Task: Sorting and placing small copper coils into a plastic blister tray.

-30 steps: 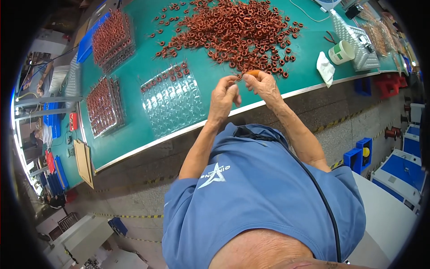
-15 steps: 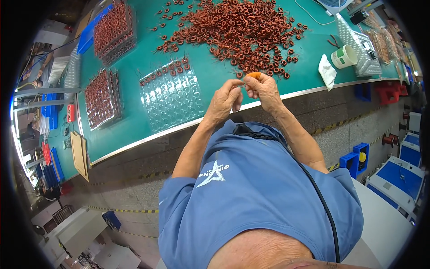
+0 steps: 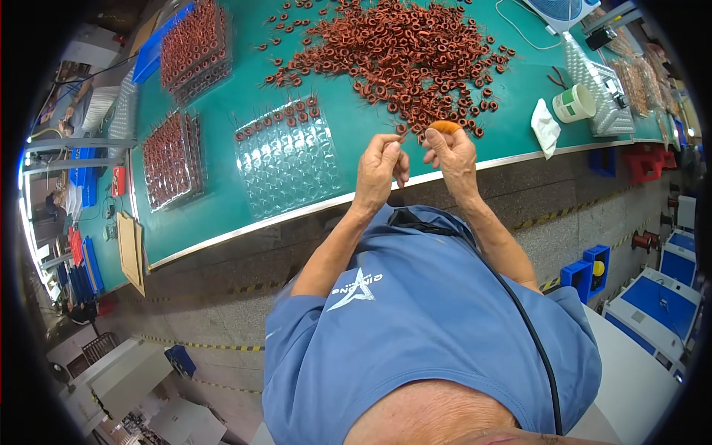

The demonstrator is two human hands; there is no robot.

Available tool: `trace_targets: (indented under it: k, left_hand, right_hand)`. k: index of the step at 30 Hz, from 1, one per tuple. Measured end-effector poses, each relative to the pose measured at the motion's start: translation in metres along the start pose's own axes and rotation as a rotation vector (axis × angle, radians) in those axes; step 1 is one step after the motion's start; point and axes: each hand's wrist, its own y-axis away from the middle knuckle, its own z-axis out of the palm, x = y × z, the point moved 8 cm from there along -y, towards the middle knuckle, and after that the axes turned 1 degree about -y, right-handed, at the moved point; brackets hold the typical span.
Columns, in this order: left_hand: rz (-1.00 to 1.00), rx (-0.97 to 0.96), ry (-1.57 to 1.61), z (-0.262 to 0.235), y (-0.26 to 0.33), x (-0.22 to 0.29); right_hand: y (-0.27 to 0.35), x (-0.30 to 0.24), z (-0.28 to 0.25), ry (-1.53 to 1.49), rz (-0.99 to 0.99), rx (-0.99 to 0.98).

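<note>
My left hand (image 3: 381, 169) is above the front edge of the green table, thumb and forefinger pinched together. A small reddish bit shows at its fingertips, too small to name. Just to its right is my right hand (image 3: 454, 159), its fingers curled and the thumb close to the forefinger. That forefinger wears an orange finger cot (image 3: 445, 127). Whatever it pinches is hidden. Beyond both hands lies a large heap of copper-red wound ring coils (image 3: 408, 44) with thin wire leads. To the left, a clear blister tray (image 3: 288, 174) holds coils along its far rows, its nearer pockets bare.
Stacked trays full of coils (image 3: 172, 159) and another such stack (image 3: 194, 55) stand at the left. At right are a white cloth (image 3: 545, 127), a white tub (image 3: 574, 103), dark-handled pliers (image 3: 556, 76) and stacked clear trays (image 3: 597, 89). The table's pale front edge (image 3: 297, 220) runs before me.
My hands, earlier touching at the fingertips, have parted slightly, the right one shifting right. The view has moved a little. The tray's coils look unchanged.
</note>
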Motion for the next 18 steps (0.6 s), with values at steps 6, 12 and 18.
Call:
trace_targets:
  k: [6,12,18]
  left_hand:
    - [0.188,-0.028,-0.685,0.007,-0.007,0.02]
    - [0.221,-0.247,-0.747,0.001,-0.012,0.041]
    - [0.328,-0.514,-0.987,0.015,-0.005,0.054]
  right_hand:
    - [-0.001,0.006,0.023,-0.116,0.137,-0.275]
    - [-0.004,0.022,0.027,-0.281,0.377,-0.404]
    - [0.0,0.033,0.031,-0.297,0.475,-0.452]
